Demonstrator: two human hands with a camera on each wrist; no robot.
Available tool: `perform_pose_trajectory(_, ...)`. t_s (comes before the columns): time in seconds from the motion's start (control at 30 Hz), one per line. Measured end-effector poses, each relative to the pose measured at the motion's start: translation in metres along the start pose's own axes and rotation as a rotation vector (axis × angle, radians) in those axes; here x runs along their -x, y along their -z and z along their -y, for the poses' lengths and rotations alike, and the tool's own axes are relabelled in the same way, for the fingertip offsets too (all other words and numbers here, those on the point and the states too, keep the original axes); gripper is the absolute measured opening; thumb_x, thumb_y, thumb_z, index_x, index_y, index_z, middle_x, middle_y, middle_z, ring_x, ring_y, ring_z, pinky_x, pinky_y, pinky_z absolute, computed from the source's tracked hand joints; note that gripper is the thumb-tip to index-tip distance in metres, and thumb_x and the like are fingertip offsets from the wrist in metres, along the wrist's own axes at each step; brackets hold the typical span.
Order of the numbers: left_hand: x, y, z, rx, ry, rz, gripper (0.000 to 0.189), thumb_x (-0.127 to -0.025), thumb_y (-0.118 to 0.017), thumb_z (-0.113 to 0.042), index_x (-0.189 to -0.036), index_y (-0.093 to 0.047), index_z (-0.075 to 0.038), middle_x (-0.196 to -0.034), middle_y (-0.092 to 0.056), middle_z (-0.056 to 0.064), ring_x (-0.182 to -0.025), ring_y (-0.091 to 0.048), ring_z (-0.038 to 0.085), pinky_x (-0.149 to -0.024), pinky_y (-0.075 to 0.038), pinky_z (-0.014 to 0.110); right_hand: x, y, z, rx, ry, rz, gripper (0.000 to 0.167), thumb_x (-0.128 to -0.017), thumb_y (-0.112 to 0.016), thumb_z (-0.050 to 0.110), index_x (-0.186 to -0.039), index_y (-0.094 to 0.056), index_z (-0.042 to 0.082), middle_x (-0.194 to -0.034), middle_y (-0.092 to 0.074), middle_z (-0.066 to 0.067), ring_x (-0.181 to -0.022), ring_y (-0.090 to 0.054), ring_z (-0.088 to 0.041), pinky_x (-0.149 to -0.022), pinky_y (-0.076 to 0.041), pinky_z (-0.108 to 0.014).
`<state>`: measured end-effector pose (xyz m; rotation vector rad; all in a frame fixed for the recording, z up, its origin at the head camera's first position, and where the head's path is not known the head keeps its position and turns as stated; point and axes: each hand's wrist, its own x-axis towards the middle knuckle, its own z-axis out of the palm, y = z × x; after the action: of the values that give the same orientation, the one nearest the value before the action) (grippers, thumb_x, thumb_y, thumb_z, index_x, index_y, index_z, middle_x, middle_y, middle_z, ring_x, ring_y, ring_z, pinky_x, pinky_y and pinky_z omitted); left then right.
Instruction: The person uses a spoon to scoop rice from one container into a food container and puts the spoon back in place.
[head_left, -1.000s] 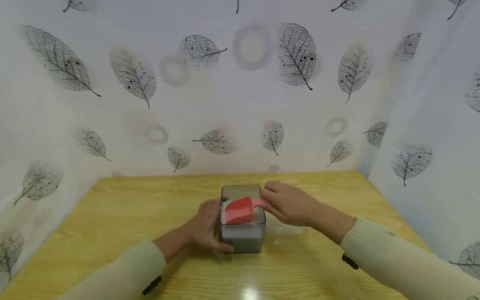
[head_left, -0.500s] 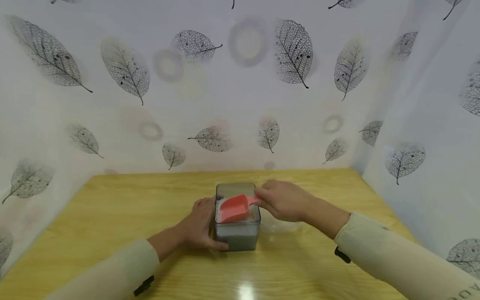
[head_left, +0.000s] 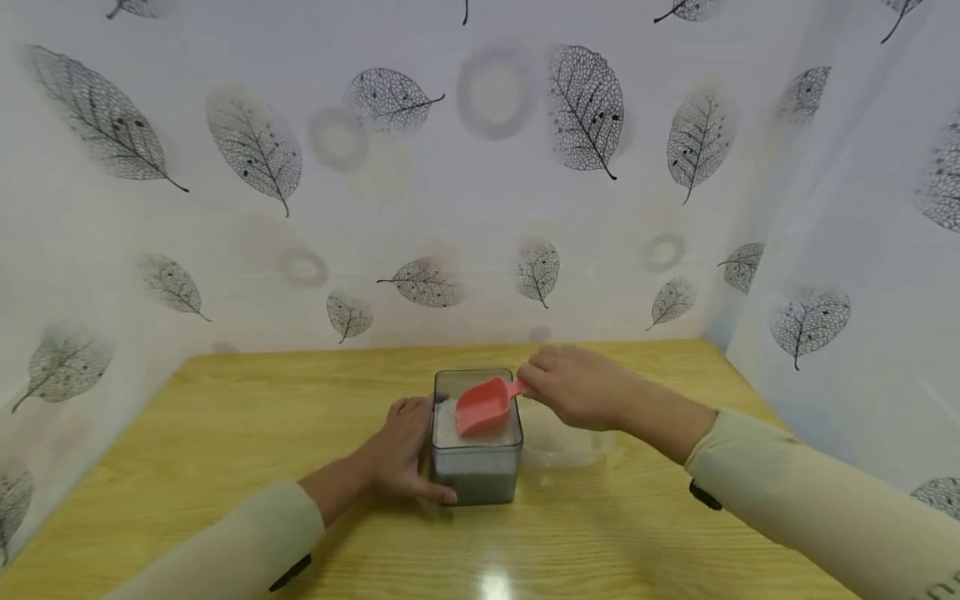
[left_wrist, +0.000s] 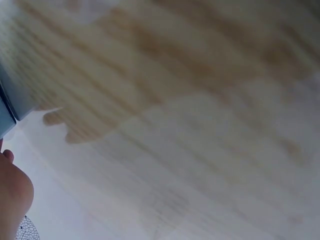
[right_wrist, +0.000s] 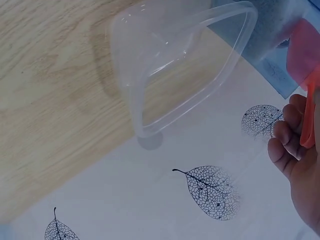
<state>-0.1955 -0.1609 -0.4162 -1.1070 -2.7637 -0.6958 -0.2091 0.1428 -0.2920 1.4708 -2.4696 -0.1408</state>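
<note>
A smoky-grey clear square container (head_left: 480, 477) stands on the table, partly filled with pale granules (head_left: 446, 427). My left hand (head_left: 399, 454) holds its left side, with the thumb across the front wall and the other fingers along the side. My right hand (head_left: 581, 387) grips the handle of a pink-red scoop (head_left: 482, 408), whose tilted bowl is over the granules, within the container's rim. In the right wrist view, my right hand (right_wrist: 305, 185) has its fingers curled at the scoop's handle. Whether the scoop carries granules is unclear. The left wrist view shows only a container corner (left_wrist: 7, 117).
A clear plastic tub (right_wrist: 131, 65) stands on the table just right of the container, partly behind my right forearm in the head view. The wood-grain table (head_left: 262, 417) is bordered by a white leaf-patterned curtain (head_left: 465, 183) at the back and sides.
The scoop has risen slightly and shifted right, its bowl turned more toward me, with my right hand following. My left hand keeps its hold on the container.
</note>
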Motion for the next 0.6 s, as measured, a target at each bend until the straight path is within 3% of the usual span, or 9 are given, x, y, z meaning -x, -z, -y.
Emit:
perform_pose_trajectory(0.27, -0.001, 0.0, -0.001, -0.016, -0.002, -0.021, 0.128, -0.063, -0.071, -0.083, -0.154, -0.027, -0.005, -0.153, -0.043, 0.011, -0.139, -0.038, 0.029, -0.112, -0.024, 0.056, -0.003, 0.018, -0.004, 0.113, 0.046, -0.092, 0.013, -0.101, -0.057, 0.021, -0.096, -0.058, 0.009, -0.08, -0.047, 0.001, -0.076, -0.043, -0.017, -0.069, -0.044, -0.03)
perform_pose_trajectory(0.43, 0.0, -0.002, -0.002, -0.012, -0.001, -0.031, 0.127, -0.062, -0.068, -0.086, -0.152, -0.03, -0.006, -0.151, -0.045, 0.01, -0.139, -0.038, 0.029, -0.112, -0.023, 0.056, -0.006, 0.033, -0.003, 0.24, 0.079, -0.042, 0.015, -0.1, -0.057, 0.021, -0.093, -0.057, 0.009, -0.079, -0.044, 0.0, -0.073, -0.039, -0.017, -0.066, -0.04, -0.029)
perform_pose_trajectory(0.6, -0.002, -0.002, -0.001, -0.001, 0.008, -0.032, 0.124, -0.061, -0.07, -0.085, -0.152, -0.032, -0.01, -0.152, -0.045, 0.005, -0.141, -0.036, 0.027, -0.111, -0.022, 0.056, -0.01, 0.044, 0.002, 0.416, 0.144, -0.016, 0.013, -0.098, -0.058, 0.019, -0.097, -0.062, 0.007, -0.087, -0.055, -0.003, -0.077, -0.045, -0.019, -0.071, -0.044, -0.03)
